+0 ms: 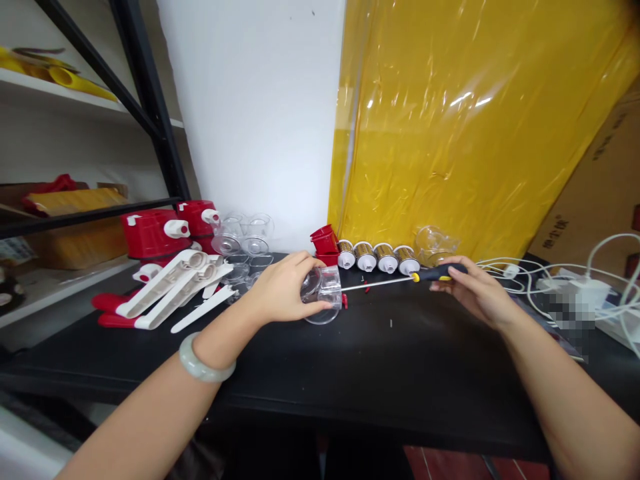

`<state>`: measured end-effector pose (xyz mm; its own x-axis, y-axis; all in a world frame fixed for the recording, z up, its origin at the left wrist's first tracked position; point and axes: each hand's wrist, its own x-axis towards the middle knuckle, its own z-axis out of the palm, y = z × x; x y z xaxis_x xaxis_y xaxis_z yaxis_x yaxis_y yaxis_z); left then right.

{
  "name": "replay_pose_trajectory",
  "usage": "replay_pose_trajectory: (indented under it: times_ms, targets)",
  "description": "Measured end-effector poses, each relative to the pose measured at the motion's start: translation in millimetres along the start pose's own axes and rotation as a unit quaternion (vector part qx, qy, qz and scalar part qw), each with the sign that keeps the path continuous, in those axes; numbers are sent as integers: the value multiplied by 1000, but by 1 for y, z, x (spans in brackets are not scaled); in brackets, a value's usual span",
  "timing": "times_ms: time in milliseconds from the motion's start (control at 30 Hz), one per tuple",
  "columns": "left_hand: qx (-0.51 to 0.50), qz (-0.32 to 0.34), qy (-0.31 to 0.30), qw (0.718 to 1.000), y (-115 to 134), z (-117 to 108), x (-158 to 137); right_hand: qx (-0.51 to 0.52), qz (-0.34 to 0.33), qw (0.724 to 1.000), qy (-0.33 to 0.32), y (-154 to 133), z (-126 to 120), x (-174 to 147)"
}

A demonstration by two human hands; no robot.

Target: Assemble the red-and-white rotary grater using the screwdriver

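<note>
My left hand (283,288) is wrapped round a clear plastic part (330,287), keeping it on its side over the black table. In my right hand (475,292) is a screwdriver (440,273) with a black and yellow handle, gripped at the handle's end. Its shaft points left, and the tip meets the right side of the clear part; the exact contact is too small to make out. Small red pieces (345,301) lie beside the clear part. Behind the shaft stand several perforated metal drums (385,257) with white ends, next to a red plastic part (325,241).
On the left lie white handles (170,287) with red ends, near red housings (156,233) and stacked clear cups (241,233). White cables and an adapter (590,293) crowd the right side of the black table (400,373). A yellow wrapped panel (450,120) stands behind.
</note>
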<state>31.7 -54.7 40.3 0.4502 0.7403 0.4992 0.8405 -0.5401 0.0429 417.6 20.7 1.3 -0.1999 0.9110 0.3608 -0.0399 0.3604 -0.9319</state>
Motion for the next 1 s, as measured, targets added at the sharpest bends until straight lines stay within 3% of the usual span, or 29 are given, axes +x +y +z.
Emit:
replay_pose_trajectory:
  times_ms: [133, 300, 433, 533, 733, 933, 1000]
  targets:
    - [1, 3, 1, 1000, -1, 0, 0, -101, 18, 995, 20, 5, -5, 2]
    - [4, 5, -1, 1000, -2, 1, 0, 23, 8, 1000, 7, 0, 2, 2]
    - [0, 4, -1, 1000, -3, 1, 0, -3, 6, 1000, -8, -2, 4, -2]
    - [-3, 6, 1, 1000, -3, 1, 0, -44, 17, 999, 25, 0, 3, -2]
    - [-9, 8, 7, 1000, -4, 1, 1, 48, 21, 999, -16, -6, 8, -2]
    - [-15, 5, 9, 1000, -4, 1, 0, -91, 29, 995, 26, 1, 1, -1]
    - [-16, 4, 8, 1000, -5, 2, 0, -96, 35, 994, 30, 1, 1, 0]
